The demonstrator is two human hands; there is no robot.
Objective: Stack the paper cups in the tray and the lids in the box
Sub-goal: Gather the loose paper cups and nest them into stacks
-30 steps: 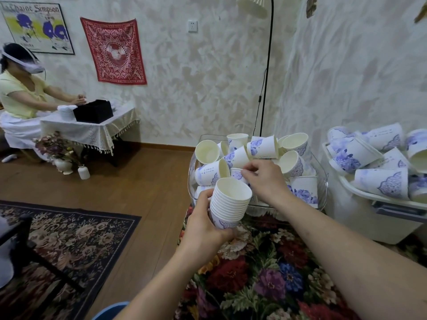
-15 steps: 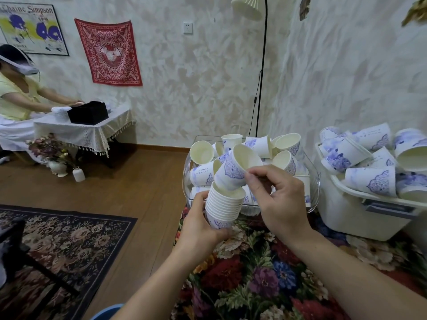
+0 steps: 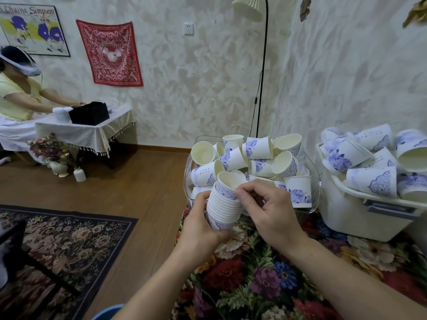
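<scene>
My left hand grips a nested stack of white paper cups with blue flower print, held above the floral tablecloth. My right hand pinches the rim of the top cup, which sits partly pushed into the stack and tilts slightly. Just behind the stack stands a clear plastic tray piled with several loose cups lying every way. No lids show near my hands.
A white plastic bin heaped with more cups stands at the right against the wall. A floor lamp pole rises behind the tray. Far left, a person sits at a small table with a black box.
My right hand lifted a loose cup from the tray, brought it over the stack and lowered it into the top. The left hand kept holding the stack in place.
</scene>
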